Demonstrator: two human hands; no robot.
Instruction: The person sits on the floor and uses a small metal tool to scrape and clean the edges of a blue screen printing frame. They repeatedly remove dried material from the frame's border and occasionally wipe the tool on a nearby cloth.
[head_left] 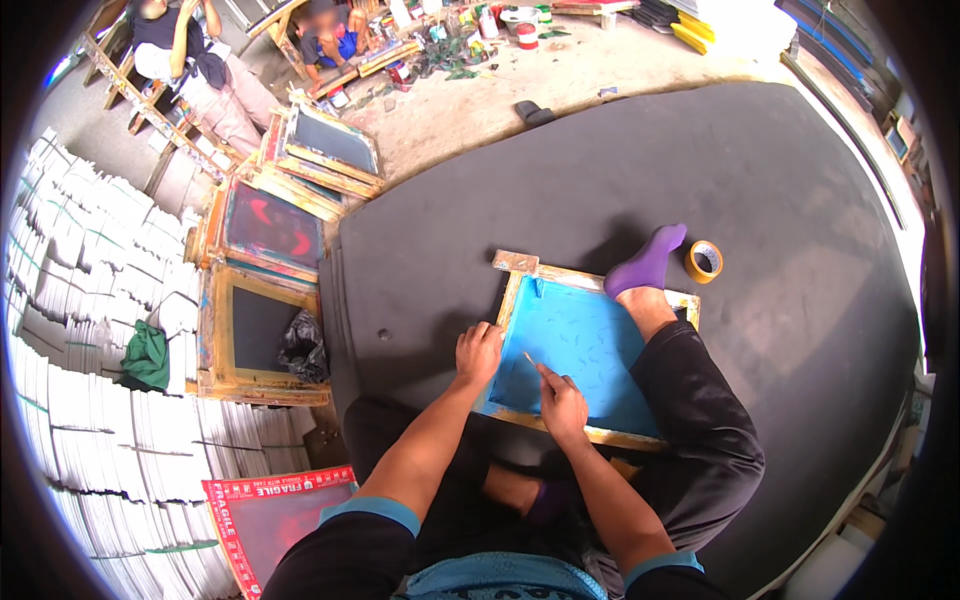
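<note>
A wooden-framed printing screen (586,433) with bright blue mesh (575,335) lies tilted across my lap and the black mat. My left hand (479,352) is closed on the left bar of its frame. Over the blue mesh, my right hand (563,402) pinches a thin tan stick (530,359), its tip pointing up and left. Whether the stick is a brush cannot be made out. Small dark marks show on the mesh. My purple-socked foot (646,262) rests over the frame's far right part, and my leg hides its right side.
A yellow tape roll (704,262) sits on the dark mat (800,200) beyond my foot. At left stand stacked screens (270,228), a black plastic bag (303,347), white paper stacks (90,290) and a red-taped screen (280,487). Two people are at the far left.
</note>
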